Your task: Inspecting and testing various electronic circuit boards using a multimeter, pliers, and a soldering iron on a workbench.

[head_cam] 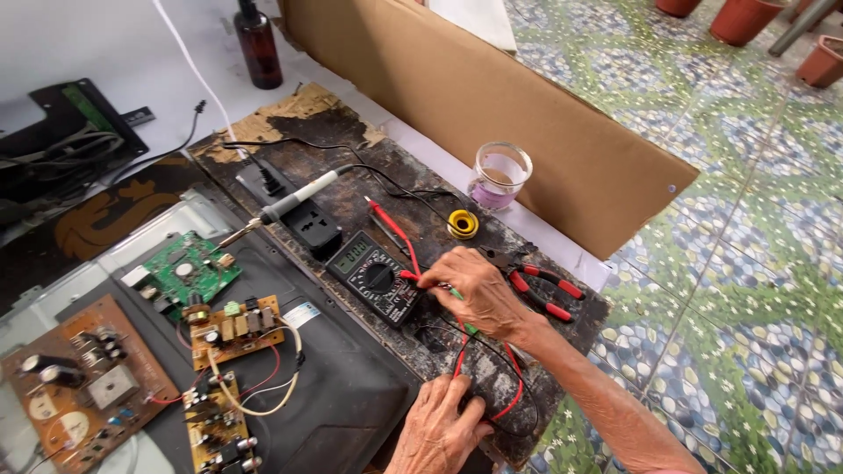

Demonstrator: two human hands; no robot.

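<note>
From the head view, we have our right hand just beside the black multimeter, fingers pinched shut on the red plug of its test lead at the meter's lower right edge. Our left hand rests low on the scorched wooden board, fingers curled and pressing down the red and black lead wires (whether it truly grips them or only pins them, we cannot tell). A red probe lies above the meter, with red-handled pliers just right of our right hand. A soldering iron, a solder coil and a glass jar sit further back; circuit boards lie to the left. To seat the plug well, we judge it best to push straight into the socket while holding the meter steady.
</note>
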